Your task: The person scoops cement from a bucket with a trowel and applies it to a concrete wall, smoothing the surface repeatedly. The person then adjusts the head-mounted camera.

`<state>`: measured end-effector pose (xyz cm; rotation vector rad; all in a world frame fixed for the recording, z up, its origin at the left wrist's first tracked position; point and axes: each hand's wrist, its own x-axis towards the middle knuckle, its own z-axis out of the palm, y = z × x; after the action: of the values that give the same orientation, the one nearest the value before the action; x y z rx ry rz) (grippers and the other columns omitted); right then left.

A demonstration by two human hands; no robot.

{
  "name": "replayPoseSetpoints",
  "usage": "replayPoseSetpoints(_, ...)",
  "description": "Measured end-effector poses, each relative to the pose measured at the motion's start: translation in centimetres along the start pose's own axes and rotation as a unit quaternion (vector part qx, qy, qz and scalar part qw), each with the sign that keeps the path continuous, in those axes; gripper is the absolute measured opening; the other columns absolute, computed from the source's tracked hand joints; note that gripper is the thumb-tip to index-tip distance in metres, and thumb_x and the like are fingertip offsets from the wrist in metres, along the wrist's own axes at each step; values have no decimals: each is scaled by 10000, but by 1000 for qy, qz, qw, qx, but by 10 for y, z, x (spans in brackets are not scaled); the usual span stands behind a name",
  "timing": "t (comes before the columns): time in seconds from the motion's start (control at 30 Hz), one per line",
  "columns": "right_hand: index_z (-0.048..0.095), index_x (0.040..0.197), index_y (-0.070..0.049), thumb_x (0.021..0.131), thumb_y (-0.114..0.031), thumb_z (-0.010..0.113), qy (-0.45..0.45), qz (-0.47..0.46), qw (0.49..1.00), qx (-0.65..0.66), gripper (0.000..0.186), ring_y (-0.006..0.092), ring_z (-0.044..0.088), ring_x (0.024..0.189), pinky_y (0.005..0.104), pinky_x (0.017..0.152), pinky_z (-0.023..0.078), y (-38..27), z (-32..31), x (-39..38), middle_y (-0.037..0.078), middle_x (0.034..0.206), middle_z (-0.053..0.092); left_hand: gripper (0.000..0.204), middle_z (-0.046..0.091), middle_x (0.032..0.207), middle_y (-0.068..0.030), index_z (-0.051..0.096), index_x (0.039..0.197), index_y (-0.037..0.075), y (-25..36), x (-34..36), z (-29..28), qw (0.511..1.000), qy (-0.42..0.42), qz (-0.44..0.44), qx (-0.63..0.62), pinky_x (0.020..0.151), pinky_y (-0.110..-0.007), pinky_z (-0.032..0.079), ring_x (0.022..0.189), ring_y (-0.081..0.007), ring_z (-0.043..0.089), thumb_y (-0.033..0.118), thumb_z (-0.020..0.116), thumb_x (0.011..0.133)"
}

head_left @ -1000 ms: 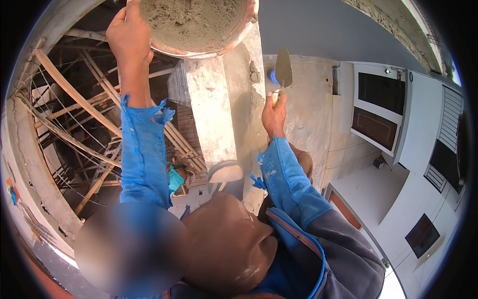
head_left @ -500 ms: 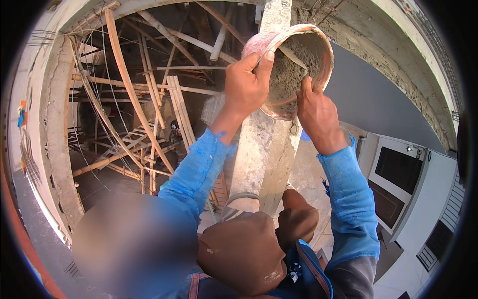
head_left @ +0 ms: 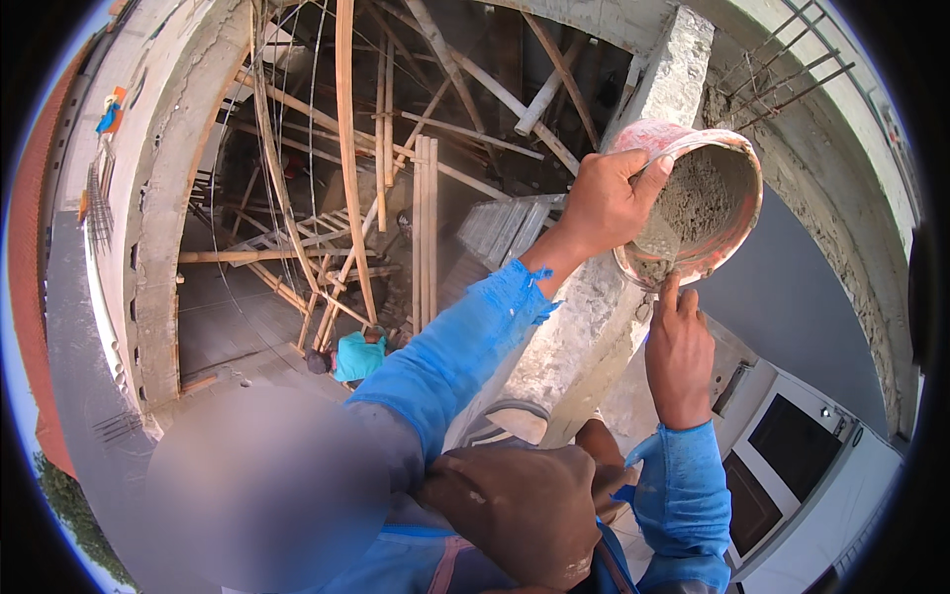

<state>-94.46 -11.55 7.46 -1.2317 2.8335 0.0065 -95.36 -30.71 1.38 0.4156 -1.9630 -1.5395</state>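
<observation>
A worn, pinkish-white bucket of wet grey mortar is tipped toward me above a rough concrete beam. My left hand grips its left rim, thumb over the edge and fingers round the outside. At the near lower rim, my right hand is closed, its fingertips against the mortar. It appears to hold a trowel, whose handle is hidden by the hand and whose blade is largely lost in the mortar.
I straddle the beam high up. Down to the left are bamboo poles, hanging wires and a person in a teal shirt. Bare rebar juts out at the upper right. A white panelled door shows below right.
The view has swung, so the bucket sits further right and lower. The trowel blade, plain to see before, now shows little. My right hand has come down to the bucket's near rim.
</observation>
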Motion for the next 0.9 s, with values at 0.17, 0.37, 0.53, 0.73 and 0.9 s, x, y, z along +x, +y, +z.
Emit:
replayPoseSetpoints(0.17, 524, 1467, -35, 1145, -305, 480, -249, 251, 773, 527, 423, 170, 617, 577, 362, 498, 529, 47, 0, -4, 67, 803, 578, 553, 377, 576, -191, 498, 673, -18, 9, -7, -1, 996, -39, 73, 42, 495, -433, 350, 540, -245, 311, 330, 728, 1035)
replayPoseSetpoints(0.37, 541, 1362, -43, 1133, -386, 465, -185, 25, 966, 176, 419, 401, 721, 688, 528, 642, 571, 83, 23, 15, 260, 831, 708, 515, 378, 588, -74, 623, 763, -42, -8, -18, -2, 994, -84, 61, 36, 507, -343, 340, 622, -60, 341, 356, 693, 1083)
replayPoseSetpoints(0.53, 562, 1213, -45, 1108, -330, 494, -81, 74, 982, 153, 311, 498, 719, 874, 611, 801, 547, 111, -8, 14, 300, 900, 726, 540, 349, 619, -4, 546, 740, -16, -6, -5, -1, 997, -68, -1, 23, 523, -316, 302, 628, -74, 319, 374, 686, 1087)
replayPoseSetpoints(0.73, 562, 1158, 15, 1112, -305, 483, -134, 118, 946, 270, 332, 545, 693, 866, 614, 841, 545, 60, 65, 11, 358, 894, 700, 503, 431, 652, 71, 578, 761, -24, -5, -5, -1, 998, -53, -7, -34, 549, -275, 314, 668, -43, 366, 335, 691, 1094)
replayPoseSetpoints(0.9, 574, 1182, 39, 1143, -352, 429, -182, 160, 828, 506, 418, 412, 701, 749, 541, 721, 563, 42, 73, 0, 263, 907, 688, 452, 447, 693, 85, 657, 833, -16, -10, -8, 6, 997, -65, 15, -25, 575, -257, 301, 689, -37, 361, 341, 665, 1111)
